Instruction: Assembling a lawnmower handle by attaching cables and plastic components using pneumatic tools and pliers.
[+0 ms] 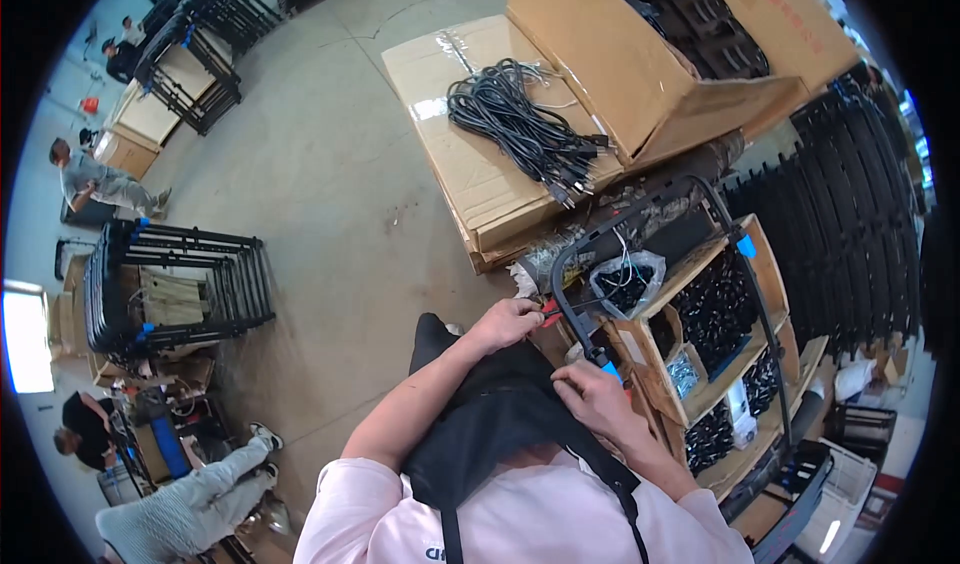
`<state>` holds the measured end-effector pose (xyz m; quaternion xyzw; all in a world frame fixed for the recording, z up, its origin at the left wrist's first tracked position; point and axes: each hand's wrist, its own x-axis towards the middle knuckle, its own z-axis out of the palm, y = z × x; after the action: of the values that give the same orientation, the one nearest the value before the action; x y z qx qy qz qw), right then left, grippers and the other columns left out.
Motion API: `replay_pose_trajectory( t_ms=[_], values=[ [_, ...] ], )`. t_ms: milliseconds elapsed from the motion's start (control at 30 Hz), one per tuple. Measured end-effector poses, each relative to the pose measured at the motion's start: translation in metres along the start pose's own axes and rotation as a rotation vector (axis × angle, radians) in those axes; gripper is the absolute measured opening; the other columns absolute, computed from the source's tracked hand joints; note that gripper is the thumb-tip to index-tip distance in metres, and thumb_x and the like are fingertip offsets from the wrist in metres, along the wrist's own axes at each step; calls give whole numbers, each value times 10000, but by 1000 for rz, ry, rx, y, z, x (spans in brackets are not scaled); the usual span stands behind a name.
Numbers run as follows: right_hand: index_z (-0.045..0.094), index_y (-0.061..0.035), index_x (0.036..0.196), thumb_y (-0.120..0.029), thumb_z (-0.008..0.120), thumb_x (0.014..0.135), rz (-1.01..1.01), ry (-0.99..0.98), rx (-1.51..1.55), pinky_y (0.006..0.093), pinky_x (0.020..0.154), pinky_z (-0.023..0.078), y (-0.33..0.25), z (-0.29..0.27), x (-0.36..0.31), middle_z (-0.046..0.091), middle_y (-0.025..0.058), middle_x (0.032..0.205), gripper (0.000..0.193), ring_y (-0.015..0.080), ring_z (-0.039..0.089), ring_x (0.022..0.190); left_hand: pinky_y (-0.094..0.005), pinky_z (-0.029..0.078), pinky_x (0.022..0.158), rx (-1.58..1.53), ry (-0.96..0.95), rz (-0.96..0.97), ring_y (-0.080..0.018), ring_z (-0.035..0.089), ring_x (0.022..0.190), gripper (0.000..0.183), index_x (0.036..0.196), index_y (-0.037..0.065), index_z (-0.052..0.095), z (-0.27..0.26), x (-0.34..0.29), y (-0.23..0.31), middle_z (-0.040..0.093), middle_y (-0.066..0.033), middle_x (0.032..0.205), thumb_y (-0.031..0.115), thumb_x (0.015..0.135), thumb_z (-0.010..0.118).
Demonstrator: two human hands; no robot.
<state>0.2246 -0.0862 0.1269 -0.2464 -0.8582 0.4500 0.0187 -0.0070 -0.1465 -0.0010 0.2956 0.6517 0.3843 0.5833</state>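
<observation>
My left hand (pixel 505 326) is closed around a small red-handled tool (pixel 550 311), whose working end I cannot make out. The tool lies against a curved black tube frame (pixel 572 316) with blue pieces on it. My right hand (pixel 598 400) is curled at the near side of that frame, beside a blue piece (pixel 611 370); its fingertips are partly hidden. Just beyond the frame sits a clear plastic bag (pixel 628 284) of small black parts, with pale wires over it.
Coiled black power cords (pixel 520 119) lie on a flat cardboard box (pixel 440 154). Behind it stands an open carton (pixel 650 94) of black parts. A wooden bin (pixel 632 349) of small black pieces is at right. Stacked black frames (pixel 190 284) and a person (pixel 180 514) are at left.
</observation>
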Motion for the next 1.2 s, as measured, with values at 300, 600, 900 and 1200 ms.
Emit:
replay_pose_trajectory(
  t_ms=[300, 600, 900, 1200],
  values=[
    [701, -25, 1186, -206, 636, 960, 507, 11, 91, 467, 905, 546, 46, 72, 28, 740, 215, 1051, 296, 370, 714, 1033, -305, 566, 726, -18, -101, -174, -139, 673, 771, 218, 1024, 43, 746, -13, -11, 39, 697, -39, 858, 230, 984, 641],
    [745, -141, 1185, -603, 736, 846, 437, 182, -440, 432, 744, 588, 295, 198, 95, 771, 132, 1086, 573, 261, 742, 939, -413, 599, 695, 199, -304, -5, -268, 741, 748, 363, 1033, 19, 751, 12, 32, 18, 743, -157, 825, 335, 884, 651],
    [687, -110, 1280, -605, 668, 917, 553, 200, 33, 410, 707, 582, 137, 214, 304, 754, 117, 1042, 614, 262, 724, 874, -430, 605, 703, 150, -380, -58, -261, 752, 779, 276, 977, 16, 744, -12, 31, 30, 742, -148, 838, 263, 932, 630],
    [733, -27, 1011, -465, 648, 986, 1089, 675, 746, 427, 708, 534, 112, 247, 79, 719, 122, 831, 446, 234, 682, 749, -313, 531, 615, -13, -491, -110, -149, 683, 707, 242, 985, 61, 735, -40, 52, 28, 719, -55, 804, 268, 1027, 619]
  ],
)
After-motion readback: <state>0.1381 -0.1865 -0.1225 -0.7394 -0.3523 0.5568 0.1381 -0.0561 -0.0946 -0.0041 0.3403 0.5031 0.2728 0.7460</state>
